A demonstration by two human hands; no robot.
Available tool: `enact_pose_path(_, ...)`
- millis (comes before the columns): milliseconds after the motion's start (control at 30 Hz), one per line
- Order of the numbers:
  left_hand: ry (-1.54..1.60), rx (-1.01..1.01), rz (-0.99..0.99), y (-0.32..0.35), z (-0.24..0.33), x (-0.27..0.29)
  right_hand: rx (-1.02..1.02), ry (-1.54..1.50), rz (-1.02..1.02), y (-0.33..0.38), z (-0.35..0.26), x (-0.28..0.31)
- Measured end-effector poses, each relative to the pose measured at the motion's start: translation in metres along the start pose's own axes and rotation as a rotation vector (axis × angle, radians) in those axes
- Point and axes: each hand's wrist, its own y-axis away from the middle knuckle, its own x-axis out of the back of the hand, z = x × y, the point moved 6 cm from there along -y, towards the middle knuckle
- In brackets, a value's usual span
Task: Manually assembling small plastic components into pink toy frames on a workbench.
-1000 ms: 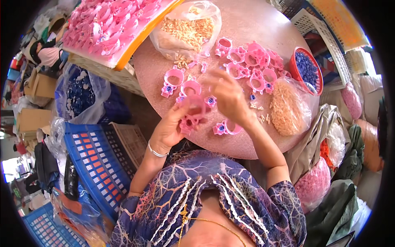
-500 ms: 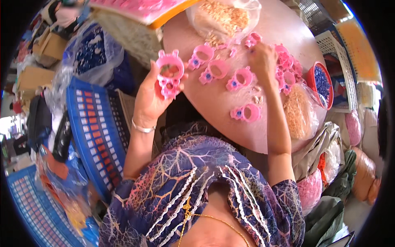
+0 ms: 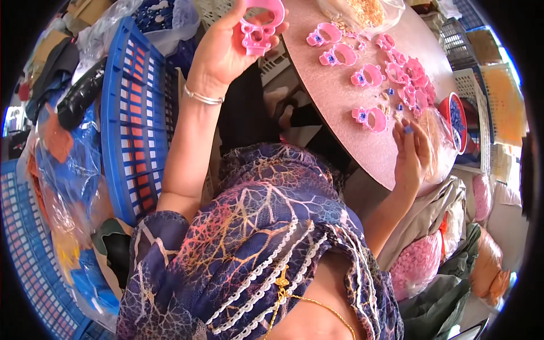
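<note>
My left hand [image 3: 218, 54] holds up a pink plastic frame [image 3: 257, 41] with a large ring and a smaller cut-out part below it, left of the round table. Over the near right part of the table, my right hand [image 3: 412, 156] has a small blue plastic piece [image 3: 408, 130] at its fingertips. Several pink frames with blue inserts, one of them a near pink frame [image 3: 377, 120], lie spaced out on the tabletop. Beyond my right hand is a heap of pink frames [image 3: 416, 71], with a loose blue piece [image 3: 400, 107] beside it.
A red bowl [image 3: 460, 102] of blue pieces stands at the table's right edge. One clear bag of beige bits [image 3: 365, 12] lies at the far side, another clear bag [image 3: 435, 144] by my right hand. A blue basket [image 3: 116, 122] stands to my left.
My right hand has come back from a far pink frame toward the near right edge and now has a blue piece. My left hand still holds its pink frame. The whole view has shifted.
</note>
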Motion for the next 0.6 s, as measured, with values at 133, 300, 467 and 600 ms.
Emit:
enact_pose_path(133,-0.004,0.025,0.027,-0.003,0.000,-0.004,-0.001,0.057,0.039,0.034,0.007,0.014)
enact_pose_path(300,-0.031,0.065,0.058,0.001,0.007,0.005,0.004,-0.012,0.048,0.039,0.019,0.013)
enact_pose_path(467,0.007,0.163,0.155,0.002,-0.007,0.029,-0.013,0.003,0.008,0.031,0.024,-0.007)
enact_pose_path(600,-0.051,0.214,0.163,0.003,-0.022,0.044,-0.030,0.054,0.005,0.027,0.032,-0.017)
